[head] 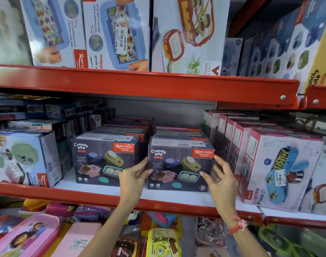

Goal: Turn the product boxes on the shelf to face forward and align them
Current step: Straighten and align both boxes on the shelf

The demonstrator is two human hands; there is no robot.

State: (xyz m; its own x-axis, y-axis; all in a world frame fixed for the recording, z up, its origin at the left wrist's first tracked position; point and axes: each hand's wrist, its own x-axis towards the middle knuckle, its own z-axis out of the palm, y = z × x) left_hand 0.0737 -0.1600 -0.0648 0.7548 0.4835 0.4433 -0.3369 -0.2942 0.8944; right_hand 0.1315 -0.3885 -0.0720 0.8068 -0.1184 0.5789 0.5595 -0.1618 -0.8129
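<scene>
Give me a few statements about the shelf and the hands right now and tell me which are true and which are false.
1. Both hands, left hand and right hand, flank the right Crunchy Bite box. True.
2. That box shows its back. False: its printed front faces forward.
3. The left Crunchy Bite box stands beside it. True.
4. The shelf edge is blue. False: red.
5. The Kidzee Plus box sits left of both. False: right.

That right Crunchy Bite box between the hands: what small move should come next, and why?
Probably close both hands on the right box and ease it back level with the left box. It already faces forward but seems to sit slightly nearer the shelf edge; the left hand touches it, the right hand hovers open.
</scene>
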